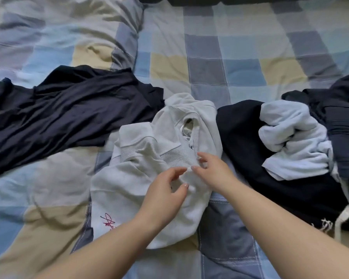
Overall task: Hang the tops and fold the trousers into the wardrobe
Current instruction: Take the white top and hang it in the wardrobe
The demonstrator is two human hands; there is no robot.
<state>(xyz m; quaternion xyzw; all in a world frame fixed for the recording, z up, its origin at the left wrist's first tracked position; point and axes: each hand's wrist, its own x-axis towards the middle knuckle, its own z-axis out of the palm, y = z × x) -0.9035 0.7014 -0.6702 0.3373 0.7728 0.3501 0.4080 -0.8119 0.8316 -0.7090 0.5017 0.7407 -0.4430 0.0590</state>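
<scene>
A crumpled pale grey sweatshirt [141,158] with red script near its hem lies on the bed in front of me. My left hand [165,192] hovers over its middle with fingers loosely curved and holds nothing. My right hand [212,170] reaches onto the ribbed collar area, fingertips touching the fabric. A dark navy garment [69,109] lies spread out to the left. To the right sit a black garment [250,150] with a white drawstring, a light blue top [294,137] bunched on it, and a dark folded piece [345,117].
Everything lies on a checked bedcover [220,57] in blue, grey and beige. A pillow or bunched duvet [65,31] in the same pattern rises at the back left. A dark strip [230,0] runs along the bed's far edge.
</scene>
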